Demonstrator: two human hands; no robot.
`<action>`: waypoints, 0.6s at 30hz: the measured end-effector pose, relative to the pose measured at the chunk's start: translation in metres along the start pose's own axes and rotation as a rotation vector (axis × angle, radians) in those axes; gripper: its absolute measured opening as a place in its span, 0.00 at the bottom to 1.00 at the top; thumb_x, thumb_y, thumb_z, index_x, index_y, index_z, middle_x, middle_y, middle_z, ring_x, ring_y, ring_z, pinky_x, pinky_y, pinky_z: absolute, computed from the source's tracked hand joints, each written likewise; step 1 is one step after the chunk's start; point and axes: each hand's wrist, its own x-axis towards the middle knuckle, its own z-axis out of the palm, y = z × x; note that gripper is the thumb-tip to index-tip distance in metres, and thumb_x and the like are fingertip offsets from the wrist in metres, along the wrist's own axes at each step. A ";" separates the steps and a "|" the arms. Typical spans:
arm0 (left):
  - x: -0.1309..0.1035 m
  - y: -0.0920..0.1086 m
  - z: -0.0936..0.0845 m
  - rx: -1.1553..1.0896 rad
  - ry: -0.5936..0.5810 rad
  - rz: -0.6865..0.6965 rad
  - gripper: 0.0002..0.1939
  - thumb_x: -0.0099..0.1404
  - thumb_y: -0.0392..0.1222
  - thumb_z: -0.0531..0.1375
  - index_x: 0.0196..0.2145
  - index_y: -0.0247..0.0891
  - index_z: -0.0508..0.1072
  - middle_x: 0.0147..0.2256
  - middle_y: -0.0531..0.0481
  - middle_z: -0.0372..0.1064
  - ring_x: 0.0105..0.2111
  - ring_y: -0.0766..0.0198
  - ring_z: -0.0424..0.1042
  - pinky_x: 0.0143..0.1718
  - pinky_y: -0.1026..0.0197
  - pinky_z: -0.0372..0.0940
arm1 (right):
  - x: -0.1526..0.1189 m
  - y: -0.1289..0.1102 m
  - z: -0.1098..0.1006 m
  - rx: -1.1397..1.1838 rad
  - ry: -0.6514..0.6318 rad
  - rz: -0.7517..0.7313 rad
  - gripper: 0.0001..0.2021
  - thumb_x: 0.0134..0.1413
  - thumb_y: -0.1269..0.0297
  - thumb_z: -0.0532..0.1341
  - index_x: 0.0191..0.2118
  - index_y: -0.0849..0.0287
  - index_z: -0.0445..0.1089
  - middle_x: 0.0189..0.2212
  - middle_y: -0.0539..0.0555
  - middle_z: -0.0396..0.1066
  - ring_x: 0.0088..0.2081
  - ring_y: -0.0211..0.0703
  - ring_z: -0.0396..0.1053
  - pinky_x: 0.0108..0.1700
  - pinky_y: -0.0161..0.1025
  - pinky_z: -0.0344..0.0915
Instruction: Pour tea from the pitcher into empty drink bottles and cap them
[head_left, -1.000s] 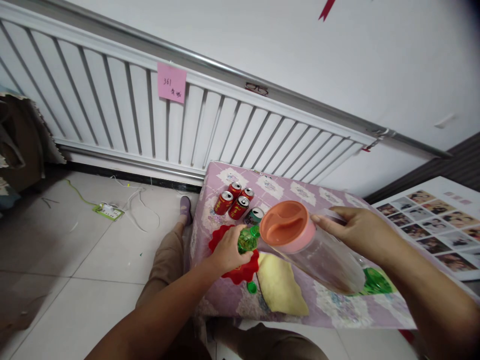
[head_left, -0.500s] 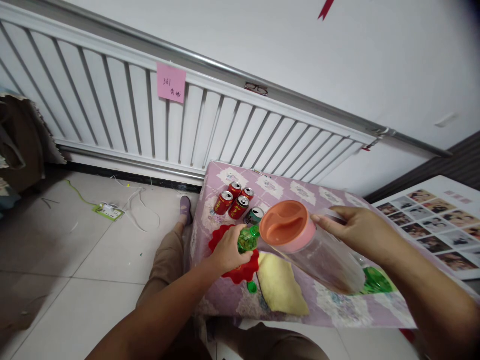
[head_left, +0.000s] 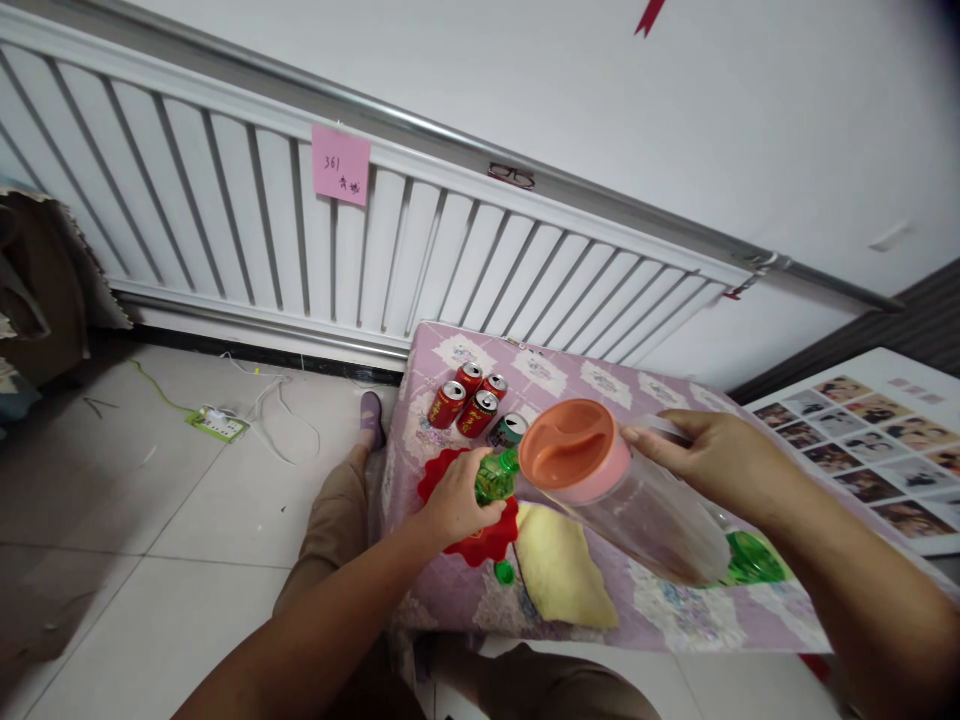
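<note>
My left hand [head_left: 459, 500] is wrapped round a green plastic bottle [head_left: 495, 480], which has its neck uncapped and stands over a red scalloped mat [head_left: 480, 545]. My right hand [head_left: 694, 455] grips the handle of a clear pitcher [head_left: 656, 525] with an orange lid [head_left: 574, 450]. The pitcher is tilted, its lid end close beside the bottle's mouth; I cannot make out any stream between them. A green bottle cap [head_left: 505, 572] lies by the mat's edge, near a folded yellow cloth [head_left: 562, 570].
Several red cans [head_left: 476, 412] and a teal can [head_left: 508, 430] stand behind the bottle on the flowered tablecloth [head_left: 540, 365]. Another green bottle [head_left: 754, 557] lies partly behind the pitcher. A white radiator [head_left: 450, 240] lines the wall; a photo board [head_left: 922, 400] is at right.
</note>
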 end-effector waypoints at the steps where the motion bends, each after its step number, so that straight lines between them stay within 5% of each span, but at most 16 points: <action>1: 0.000 0.000 0.000 0.004 -0.001 0.000 0.38 0.53 0.36 0.67 0.59 0.41 0.58 0.55 0.40 0.64 0.57 0.49 0.65 0.60 0.45 0.61 | 0.000 0.000 0.000 -0.008 -0.020 0.015 0.25 0.40 0.35 0.55 0.17 0.55 0.62 0.14 0.47 0.55 0.20 0.40 0.56 0.23 0.38 0.53; 18: 0.000 -0.002 0.001 0.000 -0.001 0.001 0.38 0.53 0.36 0.67 0.59 0.41 0.58 0.56 0.40 0.64 0.57 0.49 0.65 0.61 0.45 0.61 | -0.002 -0.001 -0.003 -0.043 -0.080 0.065 0.26 0.41 0.34 0.54 0.20 0.55 0.62 0.16 0.49 0.59 0.23 0.42 0.58 0.25 0.39 0.55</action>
